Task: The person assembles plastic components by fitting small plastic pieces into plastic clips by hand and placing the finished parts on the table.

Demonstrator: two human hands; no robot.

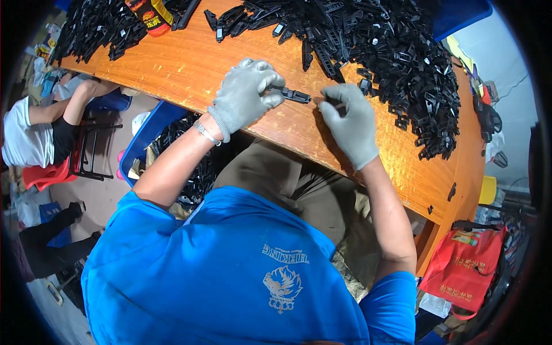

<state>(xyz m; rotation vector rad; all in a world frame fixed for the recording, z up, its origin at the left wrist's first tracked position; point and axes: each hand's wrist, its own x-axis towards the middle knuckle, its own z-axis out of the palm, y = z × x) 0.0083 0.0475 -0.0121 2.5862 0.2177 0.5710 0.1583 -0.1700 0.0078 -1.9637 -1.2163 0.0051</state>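
Both my hands wear grey gloves and are over the wooden table. Between the thumb and fingers of my left hand is one end of a small black plastic part, which points to the right. My right hand is just right of that part's free end, apart from it. Its thumb and forefinger are spread with a gap between them, and nothing shows in them. Beyond my hands lies a large heap of similar black plastic parts, some with small white pieces on them.
Another heap of black parts lies at the far left beside a red and yellow bottle. Below the table's near edge stands a blue bin with black parts. A person sits at left. A red bag hangs at lower right.
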